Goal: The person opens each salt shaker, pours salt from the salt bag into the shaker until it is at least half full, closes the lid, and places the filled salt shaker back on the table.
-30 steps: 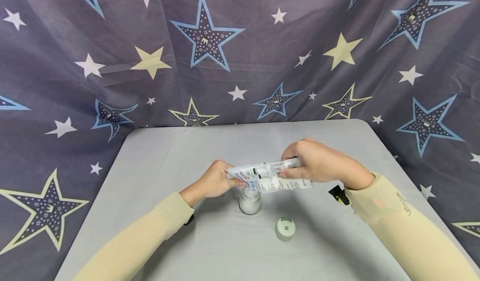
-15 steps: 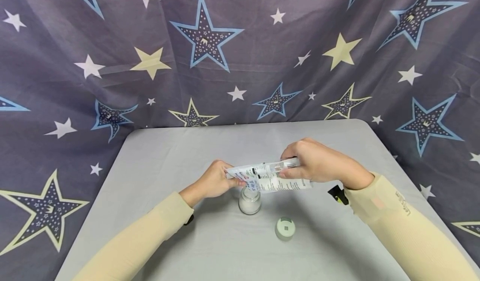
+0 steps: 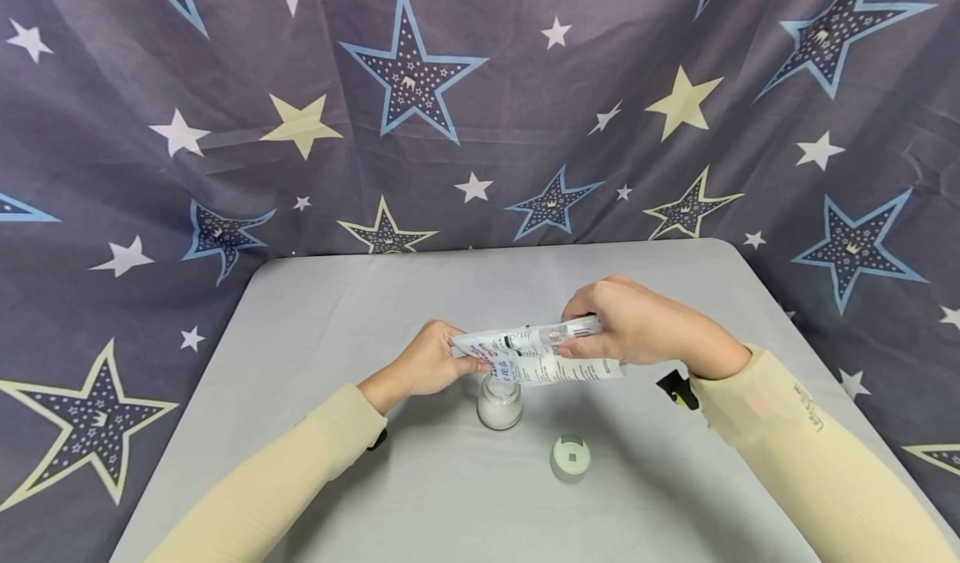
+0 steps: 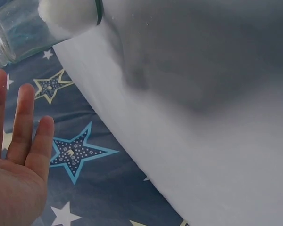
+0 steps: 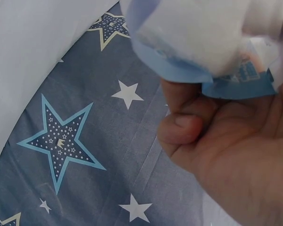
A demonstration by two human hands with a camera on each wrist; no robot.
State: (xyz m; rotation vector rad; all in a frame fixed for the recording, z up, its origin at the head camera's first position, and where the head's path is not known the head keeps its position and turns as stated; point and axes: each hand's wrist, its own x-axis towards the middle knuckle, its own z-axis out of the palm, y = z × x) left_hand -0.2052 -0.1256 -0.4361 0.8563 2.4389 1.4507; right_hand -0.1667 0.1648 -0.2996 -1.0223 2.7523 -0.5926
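Over the glass jar [image 3: 499, 409], I see the left hand [image 3: 433, 359] pinching one end of a glossy printed packet [image 3: 551, 369], thumb cut off in its wrist view, the right hand [image 3: 628, 323] curled round the other. The packet hides the jar's mouth; white grains [image 4: 68, 14] lie inside. Nearby rests a round, pale-green lid [image 3: 572, 458].

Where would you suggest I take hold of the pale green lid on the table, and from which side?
I would pinch the lid across opposite sides of its round wall, coming down from above and the near right. It rests apart on the table, with the jar beyond it to the left, so that approach looks freer.
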